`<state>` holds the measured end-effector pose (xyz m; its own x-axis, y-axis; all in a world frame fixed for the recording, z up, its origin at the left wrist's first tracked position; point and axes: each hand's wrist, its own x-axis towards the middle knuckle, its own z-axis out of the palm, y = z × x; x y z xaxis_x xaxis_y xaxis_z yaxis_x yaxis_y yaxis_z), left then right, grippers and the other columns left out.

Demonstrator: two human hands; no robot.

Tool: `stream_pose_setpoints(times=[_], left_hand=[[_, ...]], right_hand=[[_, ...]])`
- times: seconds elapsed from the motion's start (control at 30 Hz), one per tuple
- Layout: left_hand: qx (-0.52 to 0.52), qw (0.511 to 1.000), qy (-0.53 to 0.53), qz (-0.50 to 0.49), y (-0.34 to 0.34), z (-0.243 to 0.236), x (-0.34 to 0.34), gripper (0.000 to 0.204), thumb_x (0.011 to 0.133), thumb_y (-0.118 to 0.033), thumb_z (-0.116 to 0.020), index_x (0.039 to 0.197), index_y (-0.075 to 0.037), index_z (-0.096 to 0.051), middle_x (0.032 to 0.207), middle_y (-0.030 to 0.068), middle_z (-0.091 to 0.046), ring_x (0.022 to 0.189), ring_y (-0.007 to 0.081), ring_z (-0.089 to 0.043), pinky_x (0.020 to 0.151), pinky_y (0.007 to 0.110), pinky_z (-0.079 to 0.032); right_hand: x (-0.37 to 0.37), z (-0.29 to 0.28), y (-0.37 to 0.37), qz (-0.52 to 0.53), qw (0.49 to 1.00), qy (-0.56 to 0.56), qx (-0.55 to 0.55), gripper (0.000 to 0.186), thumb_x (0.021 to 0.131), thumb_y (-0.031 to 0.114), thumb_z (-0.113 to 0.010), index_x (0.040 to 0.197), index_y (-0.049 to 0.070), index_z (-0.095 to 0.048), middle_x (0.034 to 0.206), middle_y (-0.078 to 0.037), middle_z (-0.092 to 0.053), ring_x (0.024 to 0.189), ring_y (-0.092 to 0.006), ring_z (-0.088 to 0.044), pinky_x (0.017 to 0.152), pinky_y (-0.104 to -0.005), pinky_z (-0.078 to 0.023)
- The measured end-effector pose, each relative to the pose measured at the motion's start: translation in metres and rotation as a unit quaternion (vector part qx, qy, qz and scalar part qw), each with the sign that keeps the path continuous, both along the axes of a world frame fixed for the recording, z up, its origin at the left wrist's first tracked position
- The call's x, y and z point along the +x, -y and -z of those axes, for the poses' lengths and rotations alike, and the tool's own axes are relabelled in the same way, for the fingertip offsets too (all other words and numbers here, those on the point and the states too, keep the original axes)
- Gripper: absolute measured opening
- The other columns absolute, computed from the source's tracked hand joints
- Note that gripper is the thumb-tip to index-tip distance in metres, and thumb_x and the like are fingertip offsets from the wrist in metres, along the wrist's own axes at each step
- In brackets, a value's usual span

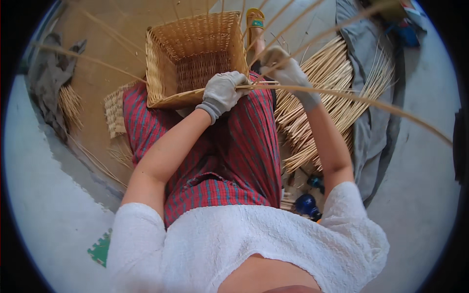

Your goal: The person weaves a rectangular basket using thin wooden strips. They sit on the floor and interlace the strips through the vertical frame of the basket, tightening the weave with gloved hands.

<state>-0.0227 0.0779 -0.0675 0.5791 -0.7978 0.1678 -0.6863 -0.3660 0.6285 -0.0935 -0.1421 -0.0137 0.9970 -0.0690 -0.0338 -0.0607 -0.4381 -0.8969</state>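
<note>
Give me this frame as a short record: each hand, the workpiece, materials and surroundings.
left hand: gloved, closed at the near right corner of the wicker basket
right hand: gloved, right of the basket among long strands; exact grip unclear
workpiece: four-sided, open top, darker base, at the knees
materials: pale cane pile at right, beside grey cloth
surroundings: woven piece left; blue object near right elbow

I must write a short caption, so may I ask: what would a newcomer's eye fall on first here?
Probably the woven basket near the top centre, with the gloved left hand holding its near right corner. Next come the red plaid trousers below it, and the heap of pale canes on the right, beside the gloved right hand.
</note>
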Motion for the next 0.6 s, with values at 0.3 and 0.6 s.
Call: stream_pose_setpoints(times=[0.3,0.6], left_hand=[[-0.016,0.996,0.086,0.002,-0.001,0.007,-0.008,0.02,0.093,-0.035,-0.07,0.108,-0.021,-0.07,0.089,0.0009,-0.07,0.087,0.024,-0.07,0.081,0.038,-0.049],[0.061,0.994,0.091,-0.009,-0.002,0.009,-0.004,0.039,0.093,-0.039,-0.071,0.131,-0.038,-0.07,0.083,-0.0017,-0.07,0.077,0.021,-0.07,0.076,0.036,-0.052]], right_hand=[[0.042,0.011,-0.031,-0.072,0.919,0.201,-0.331,0.066,0.078,0.004,-0.073,0.14,0.025,-0.066,0.11,-0.011,-0.074,0.103,-0.0359,-0.069,0.089,-0.0442,-0.057],[0.062,-0.031,0.054,-0.099,0.977,0.177,0.06,0.036,0.096,0.015,-0.061,0.132,0.02,-0.065,0.11,-0.009,-0.073,0.095,-0.0264,-0.067,0.083,-0.0386,-0.055]])
